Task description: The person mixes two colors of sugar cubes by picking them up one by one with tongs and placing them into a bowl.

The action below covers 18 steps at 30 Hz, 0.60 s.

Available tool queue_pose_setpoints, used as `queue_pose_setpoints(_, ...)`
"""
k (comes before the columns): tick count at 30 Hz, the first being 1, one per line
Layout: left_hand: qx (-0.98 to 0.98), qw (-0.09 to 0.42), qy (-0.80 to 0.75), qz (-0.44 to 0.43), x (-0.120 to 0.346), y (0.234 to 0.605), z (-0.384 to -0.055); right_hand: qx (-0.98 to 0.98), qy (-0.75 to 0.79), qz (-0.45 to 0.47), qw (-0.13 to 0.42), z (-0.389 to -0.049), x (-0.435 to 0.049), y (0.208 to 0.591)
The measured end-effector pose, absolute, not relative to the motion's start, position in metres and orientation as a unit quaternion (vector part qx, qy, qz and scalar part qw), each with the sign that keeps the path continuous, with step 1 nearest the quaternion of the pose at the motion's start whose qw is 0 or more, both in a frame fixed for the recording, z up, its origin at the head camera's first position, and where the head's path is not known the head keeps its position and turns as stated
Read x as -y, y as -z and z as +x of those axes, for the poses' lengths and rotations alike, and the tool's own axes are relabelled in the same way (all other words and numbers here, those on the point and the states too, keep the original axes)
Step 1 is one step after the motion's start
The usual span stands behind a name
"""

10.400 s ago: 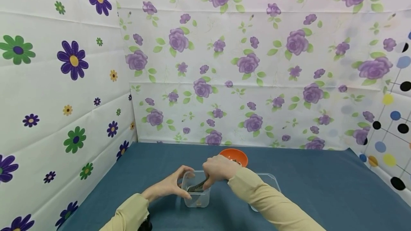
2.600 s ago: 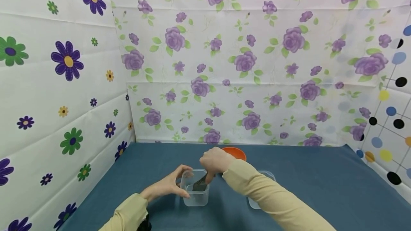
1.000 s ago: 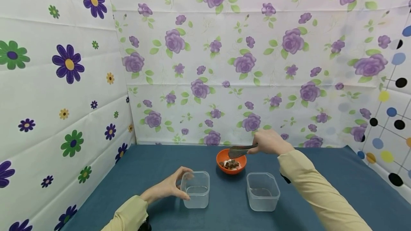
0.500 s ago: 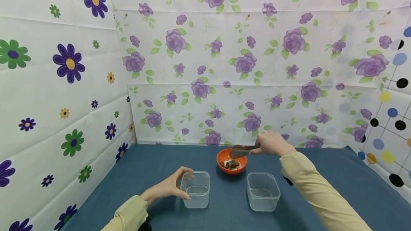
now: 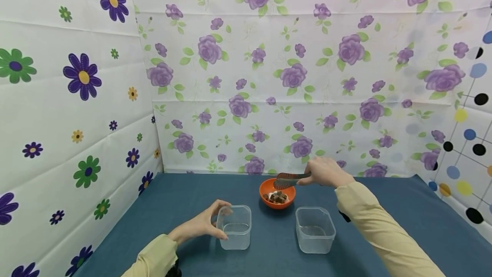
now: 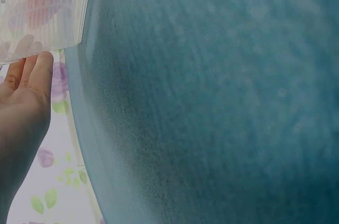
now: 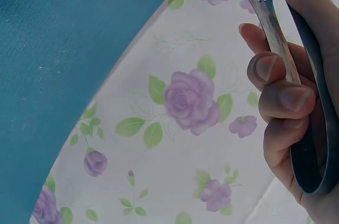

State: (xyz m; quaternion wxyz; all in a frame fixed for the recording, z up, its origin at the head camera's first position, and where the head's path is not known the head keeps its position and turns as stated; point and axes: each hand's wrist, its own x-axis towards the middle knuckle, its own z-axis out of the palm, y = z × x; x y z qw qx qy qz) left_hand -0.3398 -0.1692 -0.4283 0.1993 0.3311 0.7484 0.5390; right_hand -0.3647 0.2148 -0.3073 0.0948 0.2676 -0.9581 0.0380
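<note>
My left hand point(image 5: 201, 222) grips the near-left clear plastic container point(image 5: 235, 242) by its side, thumb in front and fingers behind. In the left wrist view, fingertips point(image 6: 43, 65) touch the wall of this container point(image 6: 47, 33). Perforated metal tongs point(image 5: 286, 181) are held in my right hand point(image 5: 326, 171), with their tips over the orange bowl point(image 5: 265, 188). Brown chunks and white pieces point(image 5: 277, 197) lie in the bowl. In the right wrist view, fingers and thumb wrap the tongs point(image 7: 278, 38); their arms stand apart, and nothing shows between them.
A second clear container point(image 5: 315, 243) stands to the right on the blue cloth-covered table point(image 5: 184, 193). White flowered sheets point(image 5: 246, 76) rise behind the table and along both sides.
My right hand has moved the tongs out of the left container, back and right to above the bowl. In the last second the tongs' arms have spread slightly. The left hand stays put.
</note>
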Motion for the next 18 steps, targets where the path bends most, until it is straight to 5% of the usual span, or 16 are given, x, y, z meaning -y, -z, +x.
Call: queue_pose_setpoints(18, -0.747, 0.206, -0.543, 0.323, 0.169, 0.429, -0.339, 0.967, -0.128, 0.199, 0.096, -0.358, -0.264, 0.332)
